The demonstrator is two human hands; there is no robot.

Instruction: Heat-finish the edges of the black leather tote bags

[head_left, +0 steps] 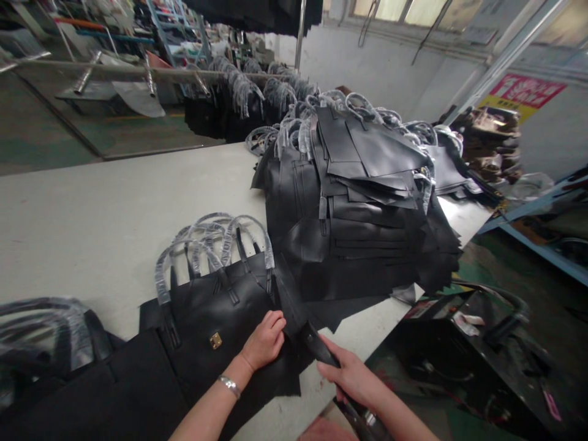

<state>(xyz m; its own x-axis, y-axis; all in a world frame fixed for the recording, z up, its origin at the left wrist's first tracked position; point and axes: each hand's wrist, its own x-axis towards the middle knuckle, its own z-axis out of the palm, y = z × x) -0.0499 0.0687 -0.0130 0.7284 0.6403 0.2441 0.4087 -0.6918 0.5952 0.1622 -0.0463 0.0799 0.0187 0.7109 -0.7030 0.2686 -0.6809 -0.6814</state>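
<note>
My left hand (266, 339), a silver bangle on its wrist, lies closed on the right edge of a black leather bag panel (202, 324). The panel has a gold clasp (215, 341) and handles in clear plastic wrap (214, 236). To the right, my right hand (351, 373) is wrapped around a long black hand tool (321, 348), whose exact kind I cannot make out. Its rounded tip is close to the panel's right edge; whether it touches is unclear.
A tall pile of black leather panels (358, 226) covers the table's (105, 202) right part. More panels (92, 392) lie at lower left. A black machine (463, 355) stands off the right edge. Wrapped handles (239, 86) hang on a rail behind.
</note>
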